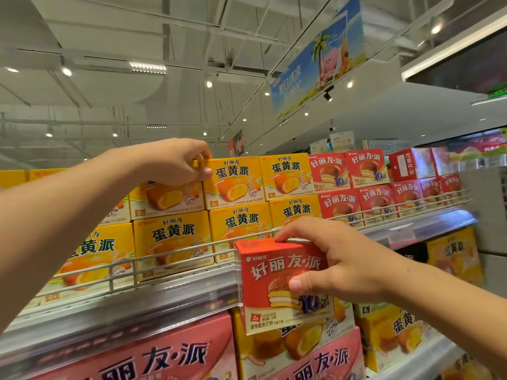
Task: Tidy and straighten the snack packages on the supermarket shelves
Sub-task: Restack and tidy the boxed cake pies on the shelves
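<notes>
My right hand [332, 259] grips a small red pie box [277, 283] in front of the top shelf's wire rail, fingers over its top and thumb on its front face. My left hand [175, 160] reaches up to the top row and pinches the upper left corner of a yellow egg-yolk pie box [233, 179]. Yellow boxes [172, 242] are stacked two high on the left of the shelf. Red boxes [340, 204] of the same kind as the held one are stacked two high on the right.
A wire rail [175, 256] runs along the top shelf's front edge [137, 311]. Larger pink boxes [153, 355] and yellow boxes [395, 333] fill the shelf below. A blue banner [315, 64] hangs from the ceiling. A white column [488, 215] stands at the right.
</notes>
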